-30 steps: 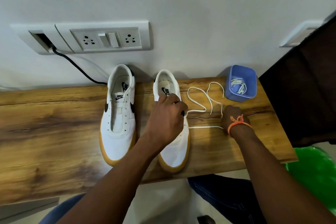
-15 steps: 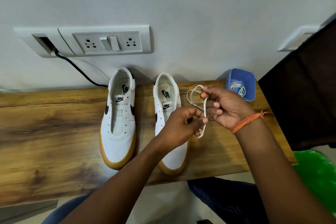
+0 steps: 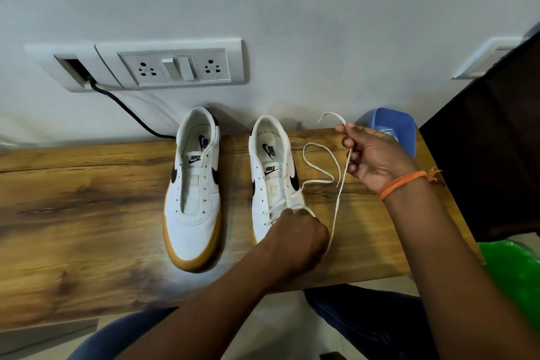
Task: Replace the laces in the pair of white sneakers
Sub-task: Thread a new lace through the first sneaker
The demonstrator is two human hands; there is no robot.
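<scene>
The left hand point(image 3: 296, 238) is lying curled over the toe half of the right-side white low-top sneaker with a tan rubber sole point(image 3: 270, 172), fingers closed at the lowest eyelets; the white flat cotton lace point(image 3: 339, 199) is emerging from under this hand, so the hand appears to be pinching it, though the fingertips are hidden.

The right hand point(image 3: 377, 159) is raised beyond and to the right of the left hand, fingers curled around the lace. 1 free end is arching up past its fingertips; from the grip the lace is running down in a taut line toward the left hand. A slack loop is lying on the wooden table top point(image 3: 87, 199) between the right hand and the sneaker.

The 2nd white sneaker with a tan sole point(image 3: 194, 202) is standing unlaced to the left of the left hand, well apart from it. A blue plastic box point(image 3: 404, 131) is sitting just behind the right hand, partly hidden by it. An orange thread band point(image 3: 401, 184) is circling the right wrist.
</scene>
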